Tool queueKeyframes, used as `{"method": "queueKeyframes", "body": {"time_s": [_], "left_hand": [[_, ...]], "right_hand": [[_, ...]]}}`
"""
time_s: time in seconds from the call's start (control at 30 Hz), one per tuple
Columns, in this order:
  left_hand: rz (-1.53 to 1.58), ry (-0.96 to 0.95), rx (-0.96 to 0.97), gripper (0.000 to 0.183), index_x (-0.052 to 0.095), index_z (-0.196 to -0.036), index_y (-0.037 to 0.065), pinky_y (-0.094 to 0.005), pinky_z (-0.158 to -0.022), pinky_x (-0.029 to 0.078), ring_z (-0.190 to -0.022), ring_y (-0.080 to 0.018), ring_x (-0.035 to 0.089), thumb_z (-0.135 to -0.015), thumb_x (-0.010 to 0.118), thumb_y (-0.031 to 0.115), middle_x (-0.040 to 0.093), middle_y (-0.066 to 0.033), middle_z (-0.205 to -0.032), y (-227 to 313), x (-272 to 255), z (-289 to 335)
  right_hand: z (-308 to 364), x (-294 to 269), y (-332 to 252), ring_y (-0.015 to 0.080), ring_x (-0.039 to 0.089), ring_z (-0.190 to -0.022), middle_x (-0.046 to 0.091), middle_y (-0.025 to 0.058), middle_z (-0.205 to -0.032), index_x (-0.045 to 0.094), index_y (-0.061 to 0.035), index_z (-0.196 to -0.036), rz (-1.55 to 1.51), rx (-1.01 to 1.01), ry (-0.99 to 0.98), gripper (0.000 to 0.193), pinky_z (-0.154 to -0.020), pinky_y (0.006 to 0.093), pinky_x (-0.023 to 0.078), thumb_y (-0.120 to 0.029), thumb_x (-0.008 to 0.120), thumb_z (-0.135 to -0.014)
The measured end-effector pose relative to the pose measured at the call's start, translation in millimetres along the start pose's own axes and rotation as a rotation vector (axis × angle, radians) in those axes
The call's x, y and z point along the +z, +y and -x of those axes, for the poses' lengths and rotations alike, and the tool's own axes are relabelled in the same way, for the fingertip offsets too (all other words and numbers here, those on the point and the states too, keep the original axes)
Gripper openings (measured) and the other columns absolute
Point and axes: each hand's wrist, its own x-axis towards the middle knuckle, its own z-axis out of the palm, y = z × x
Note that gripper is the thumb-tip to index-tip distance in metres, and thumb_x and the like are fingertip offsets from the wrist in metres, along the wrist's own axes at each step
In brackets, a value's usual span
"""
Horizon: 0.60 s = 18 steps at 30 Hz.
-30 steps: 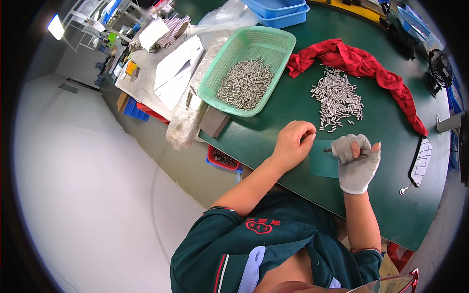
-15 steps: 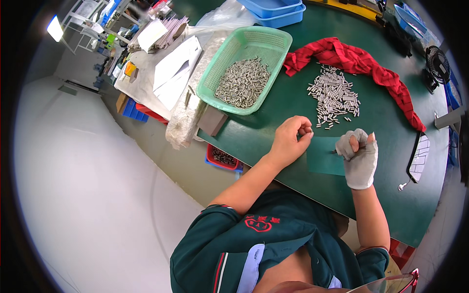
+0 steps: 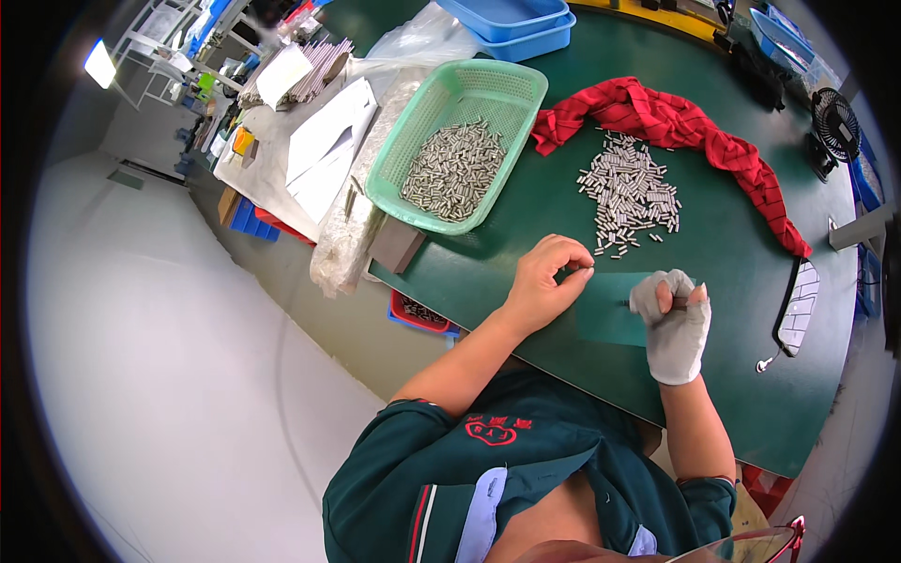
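My left hand point(image 3: 547, 286), bare, is closed in a pinch above the table near the loose pile; anything between its fingertips is too small to make out. My right hand point(image 3: 674, 319) wears a whitish glove with thumb and a fingertip bare. Its fingers are curled closed, and a small dark tip pokes out on their left side; what it belongs to is hidden. Between the hands a green translucent sheet point(image 3: 601, 324) lies on the table. Just beyond is a pile of small metal pins point(image 3: 631, 192). More pins point(image 3: 455, 174) fill the bottom of a green plastic basket point(image 3: 377, 188).
A twisted red cloth point(image 3: 676, 122) curves around the pile's far and right sides. A brown block point(image 3: 397, 246) sits by the basket at the table edge. At right are a phone-like flat object point(image 3: 798, 310) and a black fan point(image 3: 834, 125). Blue trays point(image 3: 526, 42) stand far back.
The whole view has shifted slightly, with the table things a little further left. Both hands stay closed, in nearly the same poses over the table.
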Motion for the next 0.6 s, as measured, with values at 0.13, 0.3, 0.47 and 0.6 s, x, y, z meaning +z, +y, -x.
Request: {"method": "queueKeyframes", "body": {"time_s": [0.13,0.3,0.47,0.6], "left_hand": [[0.181,-0.007,-0.171,0.014,0.062,-0.09,0.004,-0.0253,-0.069,0.047,-0.076,-0.0112,0.057,-0.078,0.068,0.001,0.063,-0.0034,-0.086,-1.4,3.5,2.7],[0.555,0.036,-0.283,0.016,0.062,-0.093,0.002,-0.0224,-0.072,0.046,-0.08,-0.0077,0.056,-0.08,0.068,-0.005,0.063,-0.0029,-0.094,-10.3,-2.7,5.4],[0.571,0.011,-0.275,0.018,0.062,-0.092,0.001,-0.0226,-0.074,0.046,-0.081,-0.0092,0.055,-0.078,0.067,-0.01,0.062,-0.0055,-0.094,-8.0,-6.0,1.6],[0.539,-0.015,-0.227,0.018,0.062,-0.09,0.001,-0.0236,-0.073,0.045,-0.082,-0.0105,0.054,-0.077,0.067,-0.011,0.062,-0.0072,-0.095,-8.7,-4.7,1.2]], "right_hand": [[4.9,2.3,1.3,0.0158,0.032,-0.063,0.033,0.0005,-0.064,0.036,-0.0102,-0.068,0.045,0.005,0.025,0.062,-0.064,0.0303,0.029,-0.068,0.04,-0.089],[1.5,4.0,2.3,0.0146,0.031,-0.064,0.033,-0.0003,-0.066,0.036,-0.011,-0.069,0.018,0.048,-0.036,0.069,-0.064,0.0283,0.028,-0.079,0.041,-0.08],[2.4,1.2,5.1,0.0126,0.03,-0.064,0.034,-0.0005,-0.066,0.037,-0.0095,-0.07,0.112,0.07,-0.033,0.073,-0.062,0.0261,0.026,-0.082,0.041,-0.078],[2.7,-2.5,5.6,0.0127,0.03,-0.064,0.034,-0.0003,-0.066,0.038,-0.0093,-0.07,0.095,0.043,-0.032,0.07,-0.062,0.0259,0.026,-0.078,0.039,-0.082]]}}
